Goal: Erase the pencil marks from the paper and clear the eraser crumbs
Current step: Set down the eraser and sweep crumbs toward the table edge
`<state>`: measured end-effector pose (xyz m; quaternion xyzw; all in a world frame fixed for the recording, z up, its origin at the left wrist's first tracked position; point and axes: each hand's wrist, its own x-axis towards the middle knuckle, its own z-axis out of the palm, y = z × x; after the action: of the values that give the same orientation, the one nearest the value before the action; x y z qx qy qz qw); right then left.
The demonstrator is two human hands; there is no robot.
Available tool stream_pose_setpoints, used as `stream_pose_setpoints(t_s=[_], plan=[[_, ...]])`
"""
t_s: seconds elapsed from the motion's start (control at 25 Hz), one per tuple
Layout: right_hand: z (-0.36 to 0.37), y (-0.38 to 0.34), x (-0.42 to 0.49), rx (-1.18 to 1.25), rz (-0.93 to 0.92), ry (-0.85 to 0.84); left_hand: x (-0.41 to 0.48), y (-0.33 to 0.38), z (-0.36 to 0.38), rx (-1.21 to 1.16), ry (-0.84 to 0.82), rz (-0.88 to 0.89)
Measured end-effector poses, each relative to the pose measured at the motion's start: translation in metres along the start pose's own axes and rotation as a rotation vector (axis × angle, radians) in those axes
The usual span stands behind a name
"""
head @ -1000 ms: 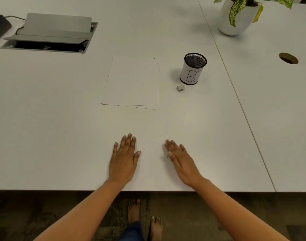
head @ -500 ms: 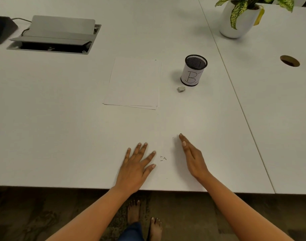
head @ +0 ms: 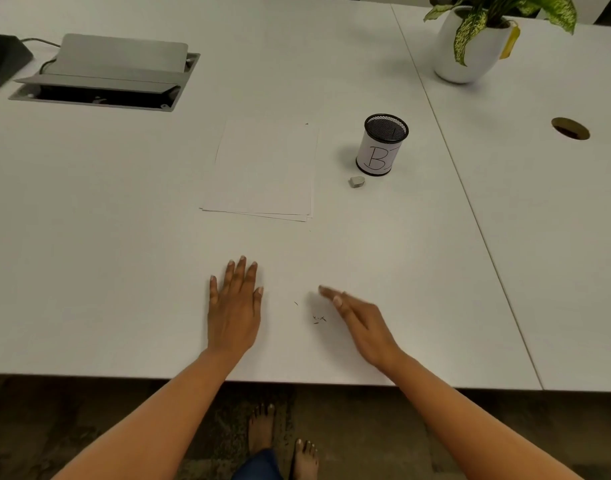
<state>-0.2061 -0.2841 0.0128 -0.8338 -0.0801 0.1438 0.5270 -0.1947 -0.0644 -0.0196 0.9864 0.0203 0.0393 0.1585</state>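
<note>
Table (head: 89,237): white, butted on its right against a second table (head: 557,237). Paper (head: 262,168): a small stack of white sheets lying flat mid-table, near edges slightly fanned. Eraser (head: 356,182): small grey lump, right of the paper's near right corner, apart from it. Cup (head: 382,147): black mesh, wrapped in a white label lettered "B", upright, right of the paper and just behind the eraser, not touching it. Crumbs (head: 318,319): a few dark specks loosely clustered on the bare table, well nearer than the paper, about in line with its right edge; one stray speck (head: 296,303) lies just left of the cluster. Left hand (head: 233,306): nearer than the paper, below its left half, palm down flat on the table, fingers straight and close together, holding nothing. Right hand (head: 363,323): nearer than the paper, just right of the crumbs, turned on edge with fingers straight and together, holding nothing; blurred, so contact with the table cannot be told. Cable box (head: 103,74): grey, lid raised, sunk in the table behind and left of the paper. Dark device (head: 2,60): further left of the paper, at the frame edge. Plant (head: 467,46): white pot, variegated leaves, yellow tag, far behind and right of the paper, on the second table. Hole (head: 570,128): round, right of the paper beyond the cup, in the second table. Bare feet (head: 262,427): on the floor, nearer than the paper.
</note>
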Motion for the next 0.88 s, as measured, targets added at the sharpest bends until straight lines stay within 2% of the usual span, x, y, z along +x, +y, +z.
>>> stream_pose_setpoints(t_s=[0.08, 0.2, 0.28, 0.32, 0.4, 0.48, 0.52, 0.64, 0.68, 0.76, 0.84, 0.88], plan=[[-0.003, -0.001, 0.015, -0.082, 0.060, 0.096, 0.003, -0.005, 0.002, 0.024, -0.031, -0.042], [0.006, 0.007, 0.014, -0.412, -0.019, -0.111, 0.002, -0.009, 0.004, 0.036, -0.036, -0.054], [0.010, 0.009, 0.002, -0.384, -0.087, -0.247, 0.001, -0.010, 0.006, 0.045, -0.027, -0.045], [0.008, 0.006, -0.001, -0.310, -0.085, -0.240, 0.001, -0.009, 0.007, 0.052, -0.024, -0.037], [0.004, -0.003, 0.005, -0.099, -0.042, -0.071, 0.001, -0.010, 0.007, 0.058, -0.014, -0.028], [0.005, -0.012, 0.019, -0.119, -0.087, 0.036, 0.001, -0.010, 0.007, 0.063, -0.005, -0.024], [0.008, -0.015, 0.025, -0.230, -0.124, 0.000, 0.001, -0.010, 0.007, 0.069, -0.002, -0.024], [0.018, -0.008, 0.034, -0.546, -0.195, -0.260, 0.000, -0.010, 0.007, 0.068, -0.003, -0.029], [0.018, -0.004, 0.033, -0.526, -0.189, -0.306, 0.000, -0.009, 0.007, 0.067, -0.003, -0.030], [0.010, -0.002, 0.026, -0.272, -0.124, -0.269, 0.000, -0.010, 0.007, 0.074, -0.004, -0.029], [-0.001, 0.000, 0.021, -0.013, -0.022, -0.115, 0.001, -0.010, 0.008, 0.081, -0.005, -0.032], [-0.005, 0.003, 0.019, 0.022, 0.011, -0.023, 0.001, -0.010, 0.009, 0.083, -0.006, -0.033]])
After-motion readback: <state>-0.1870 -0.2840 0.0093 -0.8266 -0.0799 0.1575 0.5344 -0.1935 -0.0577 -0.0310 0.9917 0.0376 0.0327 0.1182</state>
